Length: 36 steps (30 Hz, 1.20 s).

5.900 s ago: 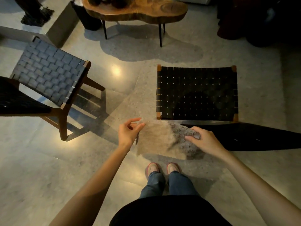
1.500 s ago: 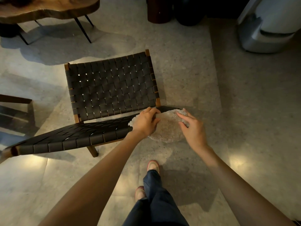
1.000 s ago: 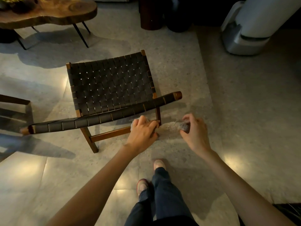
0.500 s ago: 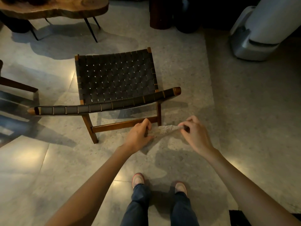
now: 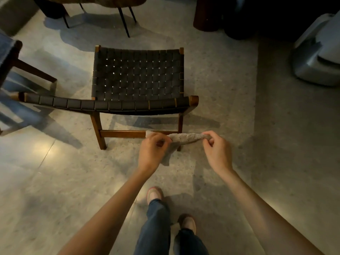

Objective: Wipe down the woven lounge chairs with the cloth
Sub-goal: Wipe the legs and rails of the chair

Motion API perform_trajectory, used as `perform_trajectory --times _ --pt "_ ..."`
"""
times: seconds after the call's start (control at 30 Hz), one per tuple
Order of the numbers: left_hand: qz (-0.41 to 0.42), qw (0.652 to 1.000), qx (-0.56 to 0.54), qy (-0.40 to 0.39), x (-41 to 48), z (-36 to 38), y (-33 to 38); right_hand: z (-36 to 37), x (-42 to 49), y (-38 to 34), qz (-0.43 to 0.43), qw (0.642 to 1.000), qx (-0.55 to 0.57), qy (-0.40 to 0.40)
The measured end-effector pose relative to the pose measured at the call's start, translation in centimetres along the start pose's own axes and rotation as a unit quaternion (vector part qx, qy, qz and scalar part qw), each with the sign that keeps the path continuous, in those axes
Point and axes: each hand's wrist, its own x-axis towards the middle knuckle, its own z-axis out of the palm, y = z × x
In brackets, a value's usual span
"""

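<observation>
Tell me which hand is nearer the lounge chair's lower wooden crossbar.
Left. The left hand, pinching the cloth, hangs over the right end of the crossbar; the right hand is out beyond the chair leg.

Single head view, looking steeply down and forward from standing height; hands near, mid-frame, chair just beyond them, floor all around.
</observation>
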Motion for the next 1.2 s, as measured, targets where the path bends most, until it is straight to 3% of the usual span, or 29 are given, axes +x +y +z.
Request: perform_trajectory --times 0.37,0.6,0.87,1.07,1.2 --pt "0.076 0.992 -0.033 0.094 10.8 11.2 -10.5 12.1 11.1 9.4 0.046 0.987 0.138 0.074" --pt "0.101 0.963 -0.147 0.202 16.5 17.4 -13.2 16.8 15.7 11.7 -0.092 0.940 0.290 0.153" --pt "0.187 0.905 -0.288 0.251 18.6 19.5 -12.1 18.0 18.3 11.3 -0.203 0.866 0.393 0.232" --pt "0.237 0.850 -0.365 0.297 17.1 18.6 -9.0 16.1 16.1 10.4 -0.300 0.797 0.473 0.227" --pt "0.234 0.845 -0.382 0.292 16.6 19.2 -7.8 16.1 15.4 9.7 -0.361 0.800 0.436 0.199"
